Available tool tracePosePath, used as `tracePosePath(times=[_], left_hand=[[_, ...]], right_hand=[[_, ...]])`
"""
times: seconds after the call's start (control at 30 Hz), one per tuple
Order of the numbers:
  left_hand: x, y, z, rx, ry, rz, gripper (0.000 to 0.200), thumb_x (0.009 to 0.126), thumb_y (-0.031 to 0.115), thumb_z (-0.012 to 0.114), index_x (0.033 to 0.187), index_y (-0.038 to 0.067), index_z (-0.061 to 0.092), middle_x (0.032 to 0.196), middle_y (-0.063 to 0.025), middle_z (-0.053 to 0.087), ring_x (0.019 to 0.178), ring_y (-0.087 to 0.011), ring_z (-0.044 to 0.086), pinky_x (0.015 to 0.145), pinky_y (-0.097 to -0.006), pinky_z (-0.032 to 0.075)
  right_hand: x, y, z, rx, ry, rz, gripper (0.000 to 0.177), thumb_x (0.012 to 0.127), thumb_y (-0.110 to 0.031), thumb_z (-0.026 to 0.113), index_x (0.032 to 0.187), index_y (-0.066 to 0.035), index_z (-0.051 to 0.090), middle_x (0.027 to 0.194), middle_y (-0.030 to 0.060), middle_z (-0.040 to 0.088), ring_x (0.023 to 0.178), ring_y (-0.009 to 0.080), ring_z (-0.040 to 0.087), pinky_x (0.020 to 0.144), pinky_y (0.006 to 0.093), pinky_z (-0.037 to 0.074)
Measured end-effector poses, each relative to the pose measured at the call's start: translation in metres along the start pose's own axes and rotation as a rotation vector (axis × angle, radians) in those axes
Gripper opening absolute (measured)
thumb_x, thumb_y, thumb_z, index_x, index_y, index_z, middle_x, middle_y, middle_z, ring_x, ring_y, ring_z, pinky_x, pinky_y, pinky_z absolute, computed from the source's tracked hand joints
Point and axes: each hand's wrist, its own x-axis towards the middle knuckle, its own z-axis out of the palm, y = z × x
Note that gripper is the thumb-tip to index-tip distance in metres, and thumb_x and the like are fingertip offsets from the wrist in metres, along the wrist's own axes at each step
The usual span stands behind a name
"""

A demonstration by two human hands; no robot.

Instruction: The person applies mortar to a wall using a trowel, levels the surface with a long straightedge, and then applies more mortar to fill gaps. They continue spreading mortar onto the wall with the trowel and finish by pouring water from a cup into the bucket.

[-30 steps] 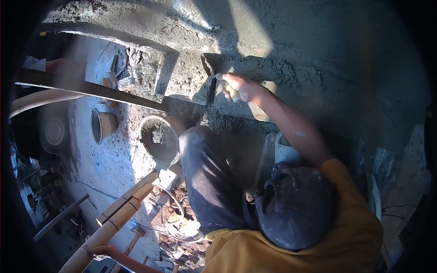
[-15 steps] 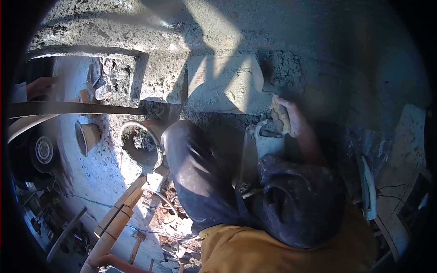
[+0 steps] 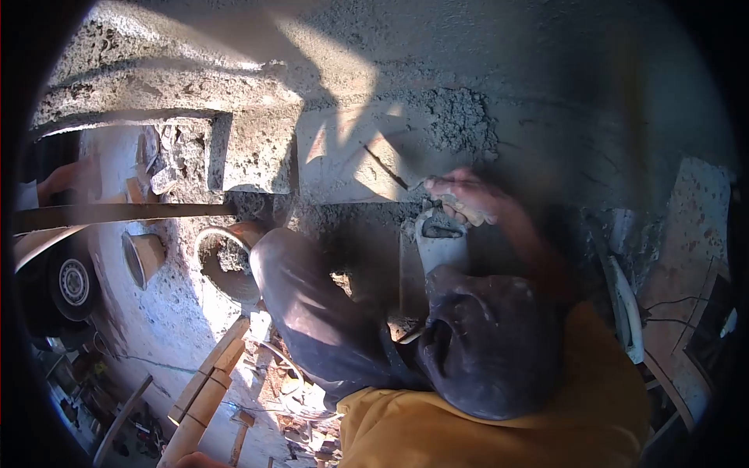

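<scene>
My right hand [image 3: 462, 196] is blurred with motion and shut on the handle of a trowel [image 3: 388, 168]. The trowel's thin blade lies against the grey plastered wall [image 3: 546, 93], just below a rough patch of fresh mortar [image 3: 462, 117]. Under the hand stands a white container [image 3: 441, 248], beside my knees in dark trousers [image 3: 312, 304]. Only a sliver of my left hand [image 3: 195, 460] shows at the bottom edge, by a bamboo pole [image 3: 207, 382]; its grip is hidden.
A round pan of mortar [image 3: 225, 264] and a small pot [image 3: 142, 257] sit below to the left. A dark bar [image 3: 125, 214] crosses at the left, where another person's hand [image 3: 66, 175] shows. A wheel [image 3: 72, 282] and rubble lie far below.
My right hand has swept the trowel from the upper middle of the wall to the right and downward. The view has tilted, and my left hand has slid almost out of the frame.
</scene>
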Motion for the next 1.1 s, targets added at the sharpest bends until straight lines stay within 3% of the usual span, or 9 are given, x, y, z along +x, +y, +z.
tracePosePath(times=[0.1,0.2,0.23,0.33,0.43,0.53,0.7,0.9,1.1], left_hand=[[-0.001,0.001,0.008,-0.004,-0.004,0.020,0.069,0.110,0.046,0.031,0.128,-0.012,0.064,0.128,-0.0238,0.071,0.118,-0.0334,0.069,0.108,-0.0462,0.054],[-0.007,-0.004,0.013,0.008,0.002,0.012,0.070,0.110,0.047,0.031,0.128,-0.012,0.063,0.128,-0.0238,0.071,0.119,-0.0335,0.068,0.108,-0.0462,0.053],[-0.008,-0.005,0.016,0.011,0.003,0.005,0.070,0.110,0.047,0.030,0.129,-0.012,0.063,0.128,-0.0239,0.070,0.119,-0.0336,0.068,0.108,-0.0462,0.053],[-0.007,-0.007,0.027,0.020,-0.004,0.005,0.071,0.110,0.048,0.030,0.129,-0.012,0.063,0.129,-0.0239,0.070,0.120,-0.0337,0.068,0.109,-0.0463,0.053],[-0.007,-0.008,0.030,0.022,-0.002,0.002,0.072,0.110,0.049,0.030,0.129,-0.012,0.063,0.129,-0.0240,0.070,0.121,-0.0339,0.068,0.110,-0.0463,0.053],[-0.006,-0.009,0.032,0.015,0.005,-0.004,0.073,0.110,0.049,0.030,0.130,-0.012,0.063,0.130,-0.0241,0.070,0.121,-0.0340,0.067,0.110,-0.0463,0.052],[-0.001,-0.012,0.019,0.001,0.039,-0.013,0.074,0.110,0.050,0.029,0.131,-0.012,0.063,0.130,-0.0242,0.070,0.122,-0.0342,0.067,0.111,-0.0464,0.052],[0.009,-0.026,-0.005,0.002,0.094,-0.029,0.075,0.109,0.052,0.029,0.131,-0.012,0.062,0.131,-0.0243,0.070,0.123,-0.0345,0.066,0.112,-0.0464,0.051],[0.054,-0.030,-0.045,-0.010,0.178,-0.008,0.077,0.109,0.053,0.028,0.132,-0.012,0.062,0.132,-0.0245,0.070,0.125,-0.0348,0.066,0.113,-0.0465,0.050]], right_hand=[[0.023,0.011,-0.003,-0.090,-0.034,0.028,0.041,0.103,-0.048,0.066,0.093,-0.008,0.065,0.069,-0.0003,0.058,0.051,0.0084,0.054,0.045,0.0265,0.043],[0.020,0.035,-0.051,0.178,0.301,-0.052,0.042,0.101,-0.047,0.067,0.096,-0.006,0.068,0.067,0.0014,0.059,0.049,0.0102,0.054,0.042,0.0292,0.041],[0.003,0.026,-0.057,0.064,0.400,-0.030,0.045,0.101,-0.048,0.067,0.098,-0.003,0.068,0.070,0.0038,0.060,0.057,0.0148,0.059,0.052,0.0344,0.050],[-0.028,0.054,-0.073,-0.644,0.355,-0.138,0.046,0.101,-0.047,0.067,0.100,-0.002,0.068,0.076,0.0112,0.066,0.070,0.0278,0.067,0.068,0.0430,0.056],[-0.059,0.049,-0.065,-1.145,0.431,-0.172,0.045,0.100,-0.045,0.067,0.100,0.000,0.068,0.088,0.0204,0.071,0.087,0.0419,0.070,0.083,0.0508,0.055],[-0.033,0.011,-0.094,-1.072,0.550,-0.113,0.045,0.099,-0.045,0.068,0.102,0.000,0.070,0.098,0.0270,0.072,0.097,0.0485,0.068,0.086,0.0546,0.054],[0.030,-0.021,-0.147,-1.247,0.632,-0.230,0.048,0.099,-0.048,0.068,0.114,-0.003,0.071,0.108,0.0290,0.071,0.109,0.0480,0.067,0.093,0.0557,0.052],[0.010,-0.029,-0.105,-1.319,0.772,0.028,0.058,0.103,-0.055,0.058,0.124,-0.002,0.067,0.125,0.0304,0.068,0.120,0.0435,0.066,0.102,0.0566,0.051],[-0.013,-0.081,-0.045,-1.516,0.688,-0.069,0.055,0.104,-0.052,0.058,0.127,-0.003,0.066,0.112,0.0286,0.072,0.110,0.0460,0.069,0.097,0.0581,0.052]])
